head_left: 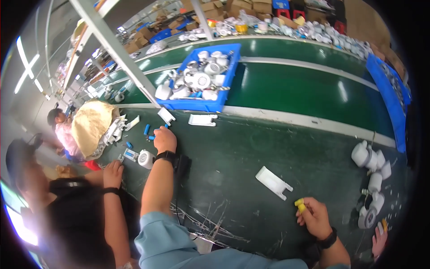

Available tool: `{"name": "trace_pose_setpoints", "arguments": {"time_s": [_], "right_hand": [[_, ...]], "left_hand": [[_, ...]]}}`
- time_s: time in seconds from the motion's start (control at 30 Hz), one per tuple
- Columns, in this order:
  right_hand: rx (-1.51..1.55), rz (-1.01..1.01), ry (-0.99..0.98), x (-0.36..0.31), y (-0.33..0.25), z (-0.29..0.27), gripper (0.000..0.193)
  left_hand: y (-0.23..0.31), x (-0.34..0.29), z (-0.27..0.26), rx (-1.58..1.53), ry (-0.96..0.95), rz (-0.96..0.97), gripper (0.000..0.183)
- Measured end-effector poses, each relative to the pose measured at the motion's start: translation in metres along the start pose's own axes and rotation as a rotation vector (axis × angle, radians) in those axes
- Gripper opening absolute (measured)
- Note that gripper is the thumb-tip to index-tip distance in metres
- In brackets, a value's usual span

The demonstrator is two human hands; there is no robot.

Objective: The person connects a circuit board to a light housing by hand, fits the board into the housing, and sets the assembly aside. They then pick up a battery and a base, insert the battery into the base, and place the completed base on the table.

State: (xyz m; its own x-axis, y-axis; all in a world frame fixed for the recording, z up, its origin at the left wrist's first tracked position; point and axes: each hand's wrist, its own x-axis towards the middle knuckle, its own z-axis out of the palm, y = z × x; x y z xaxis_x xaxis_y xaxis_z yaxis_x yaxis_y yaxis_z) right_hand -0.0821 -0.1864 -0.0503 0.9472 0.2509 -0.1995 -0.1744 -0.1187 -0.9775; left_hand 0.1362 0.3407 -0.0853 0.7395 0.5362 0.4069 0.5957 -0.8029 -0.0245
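Observation:
My left hand reaches over the dark green table with its fingers closed at a small blue cylindrical battery, mostly hidden by the fingertips. Beside it lie more blue batteries. A white plastic cover rests just beyond, with a second white cover to its right. Near the front edge, my right hand is pinched, yellow coverings showing at thumb and finger; anything between them is hidden. A white forked plastic piece lies flat just beyond this hand, apart from it.
Across the table stands a blue crate heaped with white parts. White round-headed units cluster at right, near another person's hand. A co-worker's hand at left is near a white grilled housing. A black object lies beside my left forearm.

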Motion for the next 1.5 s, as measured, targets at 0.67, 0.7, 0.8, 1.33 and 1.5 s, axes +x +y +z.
{"name": "trace_pose_setpoints", "arguments": {"time_s": [0.67,0.7,0.8,1.33,1.5], "right_hand": [[-0.222,-0.222,0.004,-0.001,0.013,-0.004,0.022],[-0.239,-0.236,-0.005,0.000,0.013,-0.003,0.022],[-0.248,-0.231,-0.009,0.000,0.012,-0.002,0.023],[-0.544,-0.536,0.137,-0.005,0.018,0.010,0.026],[-0.759,-0.645,0.007,0.002,-0.005,0.037,0.041]], "left_hand": [[0.078,-0.239,-0.195,-0.680,-0.146,1.004,0.029],[0.075,-0.242,-0.194,-0.745,-0.216,1.067,0.029],[0.077,-0.256,-0.200,-0.819,-0.285,1.207,0.031],[0.079,-0.286,-0.185,-0.771,-0.298,1.459,0.032],[0.058,-0.259,-0.173,-0.735,-0.138,1.353,0.030]]}}
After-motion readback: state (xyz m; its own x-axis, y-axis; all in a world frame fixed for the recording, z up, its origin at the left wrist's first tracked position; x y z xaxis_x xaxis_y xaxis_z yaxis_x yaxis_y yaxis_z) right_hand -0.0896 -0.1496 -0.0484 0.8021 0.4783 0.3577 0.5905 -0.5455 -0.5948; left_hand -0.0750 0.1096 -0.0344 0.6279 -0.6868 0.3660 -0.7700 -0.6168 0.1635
